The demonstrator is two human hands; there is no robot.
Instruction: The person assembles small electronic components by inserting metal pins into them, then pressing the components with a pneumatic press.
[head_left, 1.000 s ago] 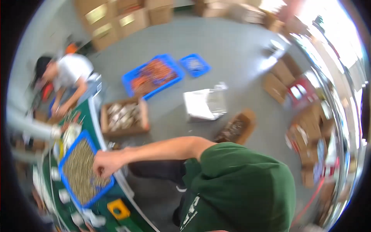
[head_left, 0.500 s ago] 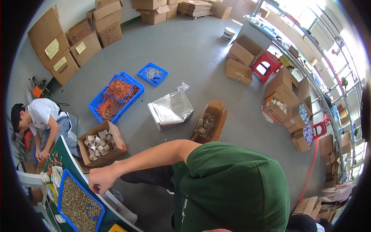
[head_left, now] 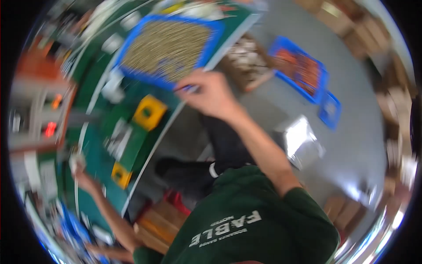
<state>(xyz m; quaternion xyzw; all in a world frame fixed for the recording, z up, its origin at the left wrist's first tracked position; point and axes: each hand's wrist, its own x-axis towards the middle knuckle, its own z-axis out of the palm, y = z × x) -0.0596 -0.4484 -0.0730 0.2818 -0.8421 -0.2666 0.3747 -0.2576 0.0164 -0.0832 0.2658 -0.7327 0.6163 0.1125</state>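
Motion smears the whole view. My right hand (head_left: 211, 91) is closed at the near corner of a blue tray (head_left: 125, 53) full of small brassy pieces (head_left: 169, 44). Between its fingertips is something small with a dark and a bluish part, too blurred to name. My left arm reaches out over the green table (head_left: 94, 193) at the lower left. At its end my left hand (head_left: 81, 172) is closed around a small whitish object (head_left: 77, 159) whose kind does not show. Yellow-and-green fixtures (head_left: 150, 112) stand on the table between my hands.
Beyond the table's right edge, a carton of white pieces (head_left: 248, 61), a blue crate with orange parts (head_left: 299, 68) and a clear plastic-wrapped bundle (head_left: 301, 138) are on the floor. A machine with red lit digits (head_left: 50, 129) stands left. Another forearm (head_left: 110, 252) shows at lower left.
My view has swung left toward the green table. My left arm has come into view. My right hand appears at the tray's near corner; earlier it hung beside the table edge.
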